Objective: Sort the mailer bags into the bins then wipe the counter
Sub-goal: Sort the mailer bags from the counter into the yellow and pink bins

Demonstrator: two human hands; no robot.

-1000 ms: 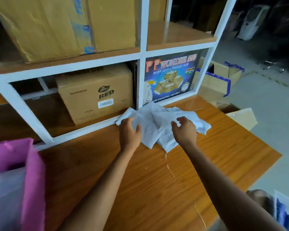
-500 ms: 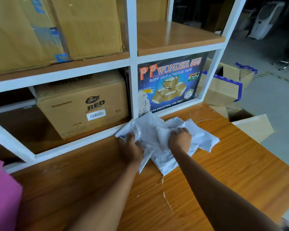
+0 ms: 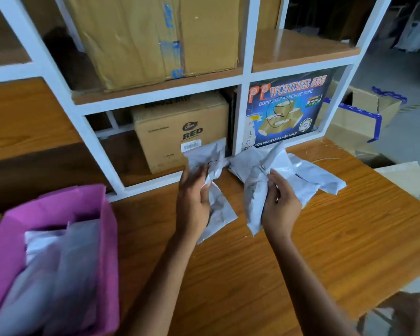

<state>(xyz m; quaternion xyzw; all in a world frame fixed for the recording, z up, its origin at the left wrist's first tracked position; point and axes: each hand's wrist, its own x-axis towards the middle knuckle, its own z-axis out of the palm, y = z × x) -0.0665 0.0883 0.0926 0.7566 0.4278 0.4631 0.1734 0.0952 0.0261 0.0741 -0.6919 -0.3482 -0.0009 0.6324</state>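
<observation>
My left hand (image 3: 193, 202) grips a crumpled white mailer bag (image 3: 216, 209), lifted off the wooden counter (image 3: 264, 275). My right hand (image 3: 280, 204) grips another white mailer bag (image 3: 252, 204) by its edge, also raised. More white mailer bags (image 3: 310, 178) lie in a loose heap on the counter just behind and right of my right hand. A pink bin (image 3: 100, 238) sits at the lower left and holds several pale mailer bags.
A white-framed shelf (image 3: 240, 117) rises at the counter's back edge, with brown cartons (image 3: 180, 132) and a blue tape box (image 3: 286, 112) inside. Open cartons (image 3: 359, 117) stand on the floor to the right, past the counter's edge.
Both hands were pressing on the heap on the counter; now each has lifted a bag off it and drawn it toward me. The view has swung left, bringing the pink bin back in.
</observation>
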